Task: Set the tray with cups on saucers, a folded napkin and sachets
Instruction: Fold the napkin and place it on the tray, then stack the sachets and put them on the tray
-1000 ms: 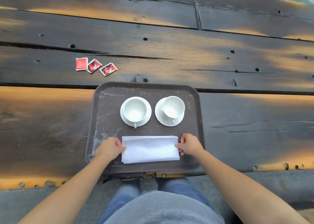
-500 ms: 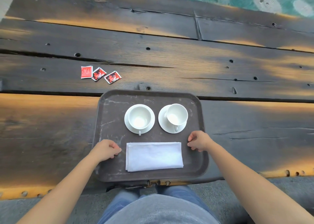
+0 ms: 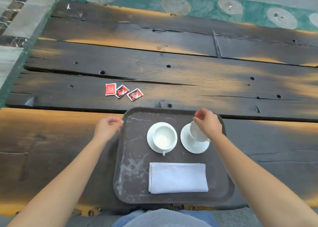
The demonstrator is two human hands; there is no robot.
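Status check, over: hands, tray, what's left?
Left hand empty, loosely curled beside tray. Right hand over right cup, contact unclear. Both cups on saucers, napkin on tray; three sachets out on table. Nothing between tray and sachets.

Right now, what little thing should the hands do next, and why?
Probably the left hand reaches forward for the three red sachets and brings them onto the tray. The left cup and right cup each sit on a saucer and the folded napkin lies on the tray, but the sachets lie on the table beyond its far left corner, nearest that hand.
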